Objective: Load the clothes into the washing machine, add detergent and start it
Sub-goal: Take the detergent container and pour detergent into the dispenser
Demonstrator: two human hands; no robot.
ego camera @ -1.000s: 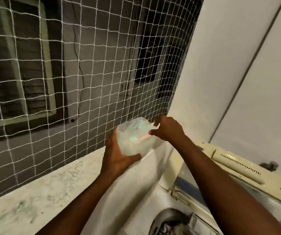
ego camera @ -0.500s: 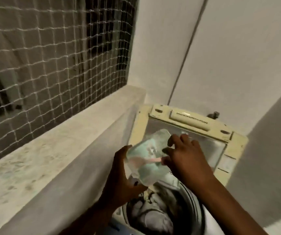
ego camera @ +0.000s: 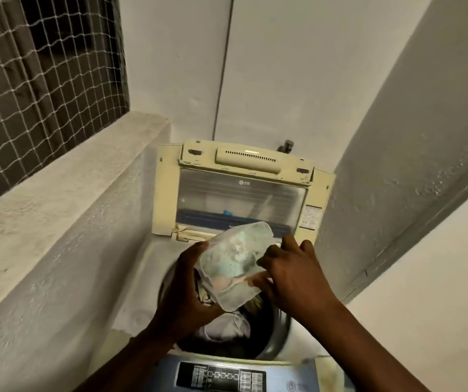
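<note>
A clear plastic detergent container (ego camera: 234, 260) holding pale powder is tilted above the open drum of a top-loading washing machine (ego camera: 279, 329). My left hand (ego camera: 187, 290) grips the container from the left and below. My right hand (ego camera: 289, 274) is at its right side, fingers on a pinkish scoop (ego camera: 228, 281) at the container's mouth. Clothes (ego camera: 225, 326), pale and crumpled, lie inside the drum. The machine's lid (ego camera: 239, 193) stands raised at the back. Its control panel (ego camera: 221, 377) runs along the bottom edge of the view.
A rough concrete ledge (ego camera: 57, 199) runs along the left of the machine, with white netting (ego camera: 43, 58) over the opening above it. A white wall with a thin pipe (ego camera: 222, 66) stands behind the machine, and another wall closes in on the right.
The view swung from the netted window to the machine. Both hands carried the container from the ledge to above the drum, and the whole lid and control panel came into sight.
</note>
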